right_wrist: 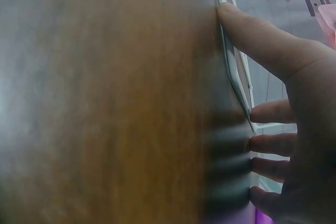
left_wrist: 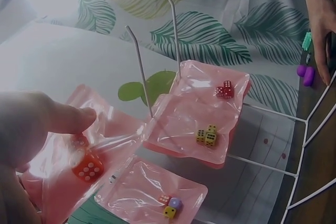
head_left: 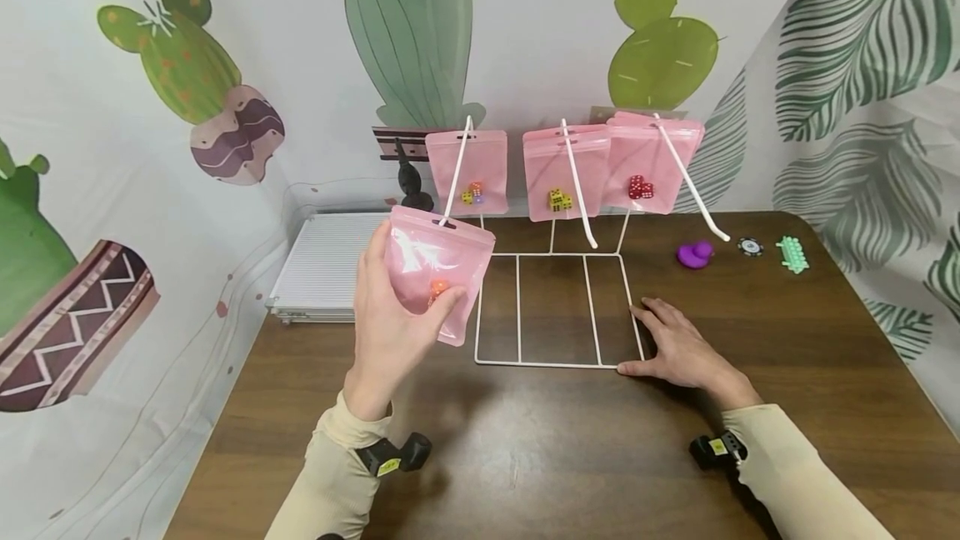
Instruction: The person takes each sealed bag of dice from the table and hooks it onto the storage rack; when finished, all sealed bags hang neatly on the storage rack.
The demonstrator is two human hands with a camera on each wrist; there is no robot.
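White case: a ribbed white case [head_left: 322,261] is lying flat at the desk's back left edge, just behind the raised pouch.
Left hand: the left hand [head_left: 390,319] is holding a pink zip pouch [head_left: 442,261] up above the desk [head_left: 525,457] — thumb pressing the front, fingers curling round the back.
Held pouch: it is hanging tilted, its top hole sitting at the tip of the leftmost white peg [head_left: 457,173]; whether it is threaded on, I cannot tell. An orange-red die [left_wrist: 88,167] is sitting inside, just under the thumb.
Wire rack: a white wire rack [head_left: 551,311] is standing in the desk's middle, its flat base frame lying on the wood and three slanting pegs rising at the back.
Hanging pouches: left peg is carrying a pouch with mixed-colour dice [head_left: 472,192]; the middle peg, a pouch with yellow dice [head_left: 557,200]; the right peg, a pouch with red dice [head_left: 640,187].
Right hand: the right hand [head_left: 675,344] is lying flat and relaxed, grasping nothing — fingers spreading along the right front corner of the rack's base, pressing it to the desk.
Far right: a purple toy duck [head_left: 695,253], a round poker chip [head_left: 750,246] and a green comb-like piece [head_left: 792,254] are lying in a row near the back right corner, well apart from both hands.
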